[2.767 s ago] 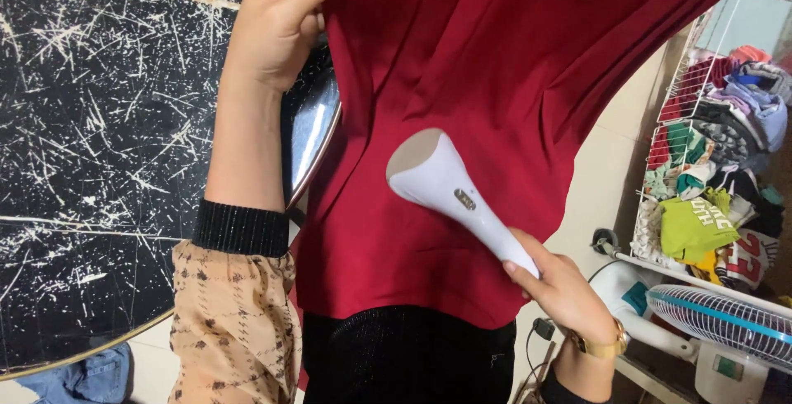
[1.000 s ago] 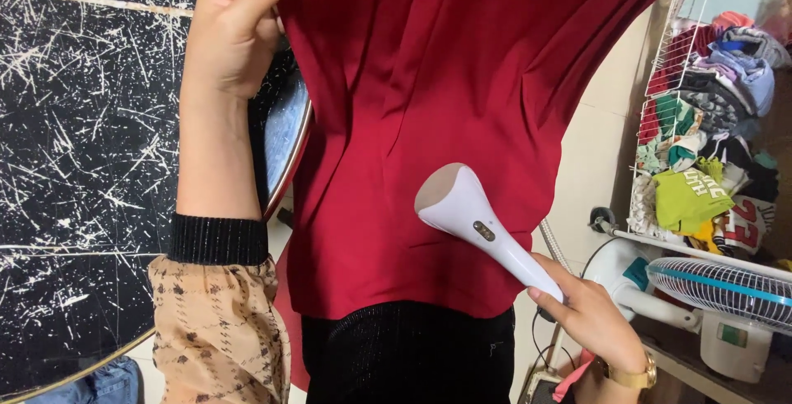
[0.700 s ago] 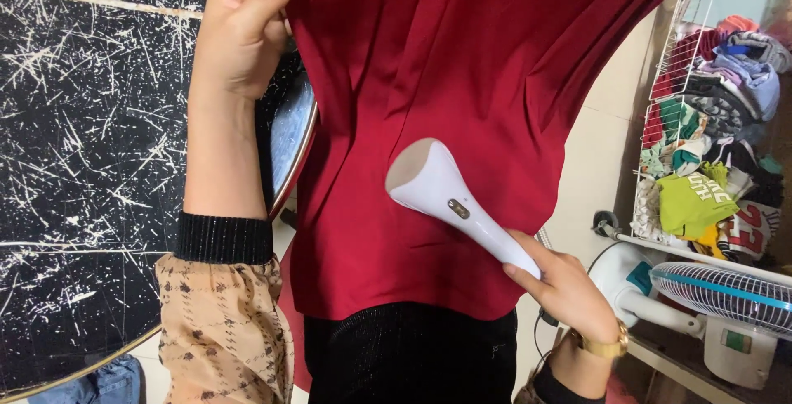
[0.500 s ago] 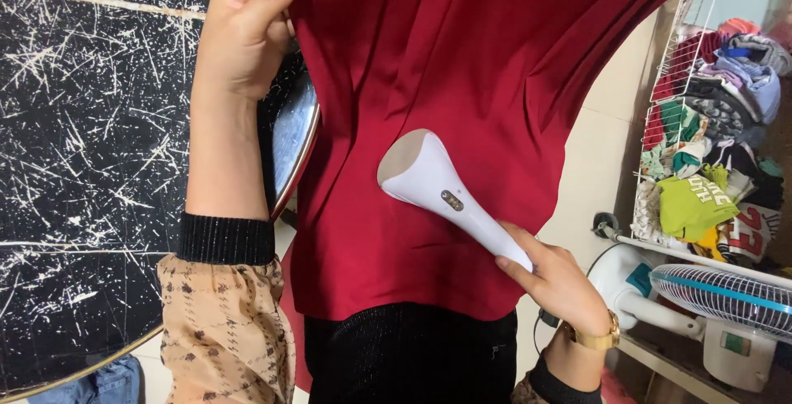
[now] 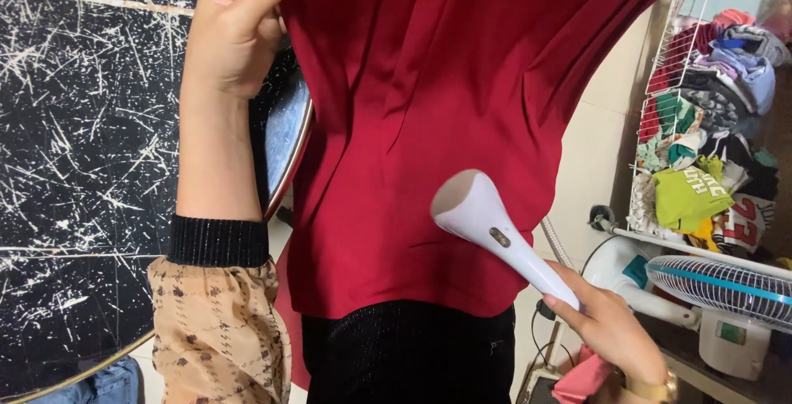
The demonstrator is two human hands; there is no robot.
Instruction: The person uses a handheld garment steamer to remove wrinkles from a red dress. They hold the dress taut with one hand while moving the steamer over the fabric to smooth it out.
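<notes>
Fingers of the right hand wrap the white steamer, closed grip on its handle, head tilted up against the red garment's lower front. Above that head, left hand pinches the garment's top edge, grip closed. Beyond the garment, a wire rack of clothes, fan beneath it.

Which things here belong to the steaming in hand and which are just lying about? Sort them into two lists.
In use:
left hand, gripping the top of the red garment
right hand, holding the white handheld steamer

Lying about:
white fan
wire rack of folded clothes
black speckled panel
</notes>
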